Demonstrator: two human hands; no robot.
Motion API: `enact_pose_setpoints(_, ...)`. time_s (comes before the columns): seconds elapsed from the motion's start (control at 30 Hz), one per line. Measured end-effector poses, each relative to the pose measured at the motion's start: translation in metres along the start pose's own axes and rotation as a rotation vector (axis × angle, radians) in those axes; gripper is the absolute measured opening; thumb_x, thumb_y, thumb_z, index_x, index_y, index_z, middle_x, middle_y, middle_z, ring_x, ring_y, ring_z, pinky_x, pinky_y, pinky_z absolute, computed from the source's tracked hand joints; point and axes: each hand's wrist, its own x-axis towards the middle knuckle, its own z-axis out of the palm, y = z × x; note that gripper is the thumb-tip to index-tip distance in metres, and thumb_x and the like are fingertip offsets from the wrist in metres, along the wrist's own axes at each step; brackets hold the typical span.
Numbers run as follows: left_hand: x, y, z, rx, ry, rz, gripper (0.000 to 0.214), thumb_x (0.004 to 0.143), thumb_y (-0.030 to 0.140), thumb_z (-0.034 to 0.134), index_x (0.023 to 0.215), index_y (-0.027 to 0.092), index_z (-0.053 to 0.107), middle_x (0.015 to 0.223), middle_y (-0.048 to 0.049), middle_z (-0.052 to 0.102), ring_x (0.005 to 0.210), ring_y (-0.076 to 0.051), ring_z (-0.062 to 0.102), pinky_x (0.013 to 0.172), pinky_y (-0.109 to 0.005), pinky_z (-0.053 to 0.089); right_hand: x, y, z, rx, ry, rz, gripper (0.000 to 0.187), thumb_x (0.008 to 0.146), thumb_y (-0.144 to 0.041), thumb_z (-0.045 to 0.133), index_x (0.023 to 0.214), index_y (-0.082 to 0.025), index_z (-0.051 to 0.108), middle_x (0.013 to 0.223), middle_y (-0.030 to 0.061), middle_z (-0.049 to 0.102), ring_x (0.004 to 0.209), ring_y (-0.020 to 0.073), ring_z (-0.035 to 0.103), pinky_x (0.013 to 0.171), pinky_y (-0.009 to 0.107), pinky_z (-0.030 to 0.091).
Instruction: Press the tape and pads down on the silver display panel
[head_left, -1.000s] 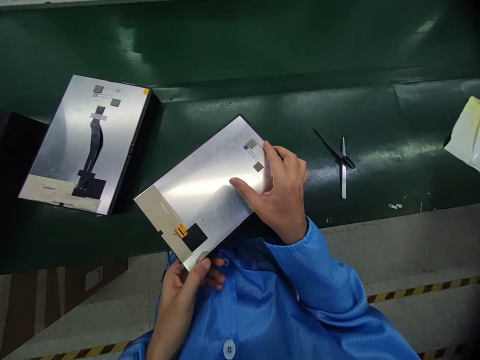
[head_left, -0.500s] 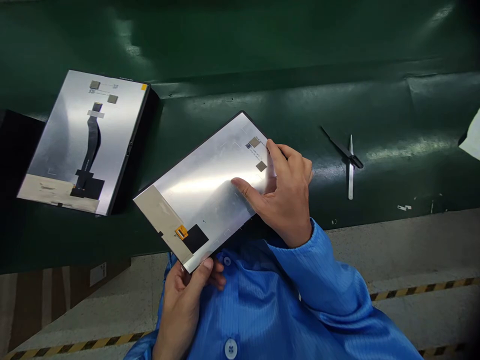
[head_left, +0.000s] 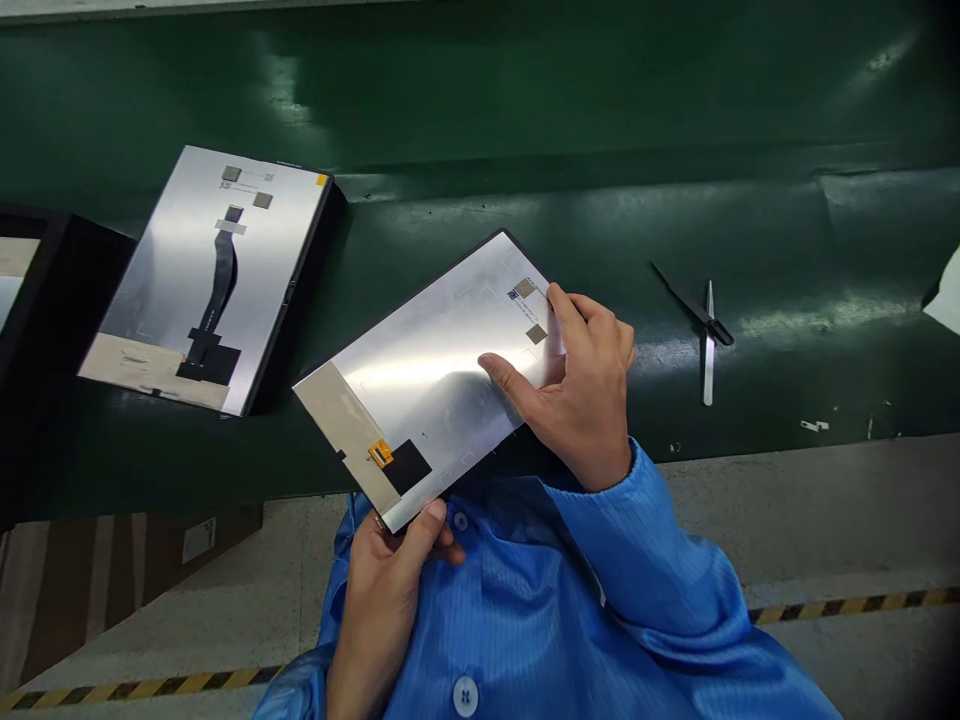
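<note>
A tablet display panel [head_left: 442, 350] lies tilted in front of me, its silvery back facing up. On that back are a beige strip, an orange connector [head_left: 381, 453] and a black square patch [head_left: 407, 468]. The panel's near corner is pinched by my left hand [head_left: 394, 565], thumb on top and fingers partly hidden below. My right hand [head_left: 581, 385] grips the right end, fingers along the edge and thumb reaching over the back. Whether that thumb touches the surface I cannot tell.
On the left, another display panel [head_left: 187, 260] with a dark flex cable [head_left: 223, 280] tops a black tray or stack. A black box [head_left: 75, 290] stands beyond it. Crossed tweezers [head_left: 709, 360] and small white scraps [head_left: 814, 426] lie on the green mat [head_left: 787, 240], right of my hands.
The view has shifted, so the bench items appear further right and more of the black box shows at left. Both hands keep the same hold on the panel.
</note>
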Motion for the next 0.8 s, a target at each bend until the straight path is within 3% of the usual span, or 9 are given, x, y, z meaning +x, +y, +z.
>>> enact_pose_setpoints(0.23, -0.001, -0.006, -0.010, -0.053, -0.016, -0.027, 0.043, 0.085, 0.052, 0.078, 0.105, 0.016, 0.065, 0.084, -0.0050, 0.074, 0.070, -0.021, 0.070, 0.071, -0.034, 0.058, 0.000, 0.002, 0.000, -0.016, -0.007, -0.018, 0.087, 0.084, -0.072, 0.070, 0.149, -0.015, 0.054, 0.138, 0.0166, 0.058, 0.127, 0.0330, 0.051, 0.109, 0.051, 0.044)
enact_pose_setpoints(0.4, -0.002, -0.005, -0.014, -0.030, -0.020, -0.012, 0.042, 0.083, 0.053, 0.078, 0.098, 0.015, 0.067, 0.086, -0.0073, 0.076, 0.069, -0.020, 0.069, 0.071, -0.033, 0.058, 0.000, 0.001, 0.000, -0.005, 0.014, -0.015, 0.085, 0.084, -0.074, 0.069, 0.148, -0.019, 0.056, 0.138, 0.0146, 0.060, 0.127, 0.0326, 0.053, 0.108, 0.050, 0.044)
enact_pose_setpoints(0.8, -0.002, -0.003, -0.008, -0.047, 0.007, -0.026, 0.038, 0.082, 0.052, 0.080, 0.088, 0.017, 0.066, 0.073, -0.0019, 0.068, 0.066, -0.019, 0.066, 0.070, -0.033, 0.056, 0.000, 0.000, 0.000, -0.009, -0.002, -0.007, 0.084, 0.085, -0.074, 0.067, 0.148, -0.020, 0.055, 0.140, 0.0151, 0.059, 0.128, 0.0328, 0.053, 0.107, 0.051, 0.044)
